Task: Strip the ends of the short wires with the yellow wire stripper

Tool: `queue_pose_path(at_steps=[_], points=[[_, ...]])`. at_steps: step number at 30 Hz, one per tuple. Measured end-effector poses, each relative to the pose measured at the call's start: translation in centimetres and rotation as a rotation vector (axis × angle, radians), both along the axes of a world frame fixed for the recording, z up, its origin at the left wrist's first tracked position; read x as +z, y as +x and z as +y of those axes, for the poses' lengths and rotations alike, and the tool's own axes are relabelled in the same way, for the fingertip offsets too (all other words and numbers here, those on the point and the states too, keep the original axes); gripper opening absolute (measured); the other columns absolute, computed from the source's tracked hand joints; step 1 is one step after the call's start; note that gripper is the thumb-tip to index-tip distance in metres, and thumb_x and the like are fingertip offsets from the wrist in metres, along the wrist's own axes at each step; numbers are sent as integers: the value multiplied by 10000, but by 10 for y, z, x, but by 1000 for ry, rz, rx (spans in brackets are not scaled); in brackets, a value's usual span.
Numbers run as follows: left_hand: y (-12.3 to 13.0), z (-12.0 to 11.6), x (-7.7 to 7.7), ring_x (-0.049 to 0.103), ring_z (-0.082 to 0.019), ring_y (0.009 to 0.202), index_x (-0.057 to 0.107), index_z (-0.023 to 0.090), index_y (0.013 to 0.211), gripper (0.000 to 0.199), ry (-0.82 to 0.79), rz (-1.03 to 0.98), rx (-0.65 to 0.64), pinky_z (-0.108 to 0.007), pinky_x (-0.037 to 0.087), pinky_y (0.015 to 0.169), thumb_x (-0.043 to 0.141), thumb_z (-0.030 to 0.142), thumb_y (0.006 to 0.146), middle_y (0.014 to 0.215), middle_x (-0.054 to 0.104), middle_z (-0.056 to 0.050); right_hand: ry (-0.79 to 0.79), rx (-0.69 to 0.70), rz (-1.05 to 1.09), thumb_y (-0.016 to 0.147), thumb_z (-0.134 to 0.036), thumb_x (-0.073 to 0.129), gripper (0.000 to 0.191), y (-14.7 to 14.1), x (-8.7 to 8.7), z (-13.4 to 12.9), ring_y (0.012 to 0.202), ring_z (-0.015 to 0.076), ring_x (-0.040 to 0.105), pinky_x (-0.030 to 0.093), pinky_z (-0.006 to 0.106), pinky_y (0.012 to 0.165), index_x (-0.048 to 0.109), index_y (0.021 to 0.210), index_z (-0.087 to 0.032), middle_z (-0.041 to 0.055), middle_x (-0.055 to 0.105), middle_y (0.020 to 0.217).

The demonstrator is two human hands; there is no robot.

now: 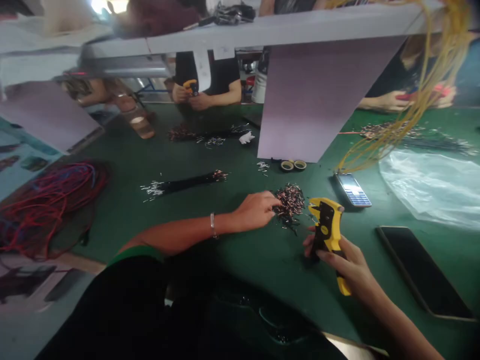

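Observation:
My right hand [348, 260] is wrapped round the handles of a yellow and black wire stripper [329, 225], its jaws pointing up and left. Left of the jaws lies a heap of short wire offcuts [290, 200], dark with coppery ends. My left hand [257, 210], a bracelet on its wrist, is at the heap's left edge with its fingers pinched together. What those fingers hold, if anything, is too small to make out. Behind my left forearm a bundle of black wires [187, 183] lies on the green table [240, 265], with pale ends left and coppery ends right.
A keypad phone [353, 190] and a larger black phone [423, 270] lie to the right, near clear plastic film [431, 187]. Two tape rolls [293, 165] sit by a pale upright panel [315, 95]. Red and blue cables [48, 205] pile up left. Co-workers sit opposite; yellow wires [423, 100] hang at right.

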State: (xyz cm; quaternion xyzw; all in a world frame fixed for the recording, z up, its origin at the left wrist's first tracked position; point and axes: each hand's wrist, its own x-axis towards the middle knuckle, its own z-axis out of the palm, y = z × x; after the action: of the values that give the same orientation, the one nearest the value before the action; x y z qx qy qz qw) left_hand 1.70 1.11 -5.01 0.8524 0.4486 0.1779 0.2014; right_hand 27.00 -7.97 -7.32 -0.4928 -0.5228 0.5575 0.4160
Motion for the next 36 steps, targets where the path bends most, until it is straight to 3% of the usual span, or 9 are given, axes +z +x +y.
queue_pose_path(at_steps=[3,7,10,13,19,26,36], points=[[-41,18,8,662,-156,882,741,173,1010,241,103,127,129,-277,498,846,563,155,848,1064,724,-67,41,40,-40,799,-350,673,367,-1,0,-2,739,215,665,566,323,678,635,1124,-185,85,705,912],[-114,41,16,666,-193,934,763,194,868,236,168,381,353,-294,479,837,527,209,871,972,747,-58,56,53,-84,775,-366,688,384,-5,5,-3,733,225,675,578,336,686,654,1112,-184,90,715,903],[-158,42,17,662,-219,941,771,195,867,287,165,538,427,-306,468,786,486,219,878,959,741,-73,39,46,-79,760,-368,704,386,-5,6,-2,732,235,676,579,347,686,669,1104,-195,93,724,900],[-182,33,11,649,-234,967,769,194,906,295,162,655,420,-314,451,767,476,221,882,985,734,-88,12,35,-56,748,-366,720,359,-1,3,1,729,254,679,580,371,687,686,1067,-205,100,726,897],[-181,26,2,623,-238,949,743,159,914,321,226,701,340,-331,427,767,426,208,933,969,710,-118,-83,49,69,751,-350,720,364,9,0,7,743,289,692,579,428,717,689,1097,-242,113,729,921],[-160,40,1,617,-261,922,712,111,900,321,240,759,240,-349,417,704,398,162,940,961,684,-151,-96,-47,119,741,-313,671,334,3,6,4,718,283,674,564,433,697,677,1066,-234,106,714,892],[-156,60,-4,650,-283,920,723,96,907,327,205,774,209,-350,434,700,400,149,918,944,699,-172,-94,-46,104,729,-330,681,327,0,11,5,689,285,669,561,441,670,675,1041,-233,109,706,867]])
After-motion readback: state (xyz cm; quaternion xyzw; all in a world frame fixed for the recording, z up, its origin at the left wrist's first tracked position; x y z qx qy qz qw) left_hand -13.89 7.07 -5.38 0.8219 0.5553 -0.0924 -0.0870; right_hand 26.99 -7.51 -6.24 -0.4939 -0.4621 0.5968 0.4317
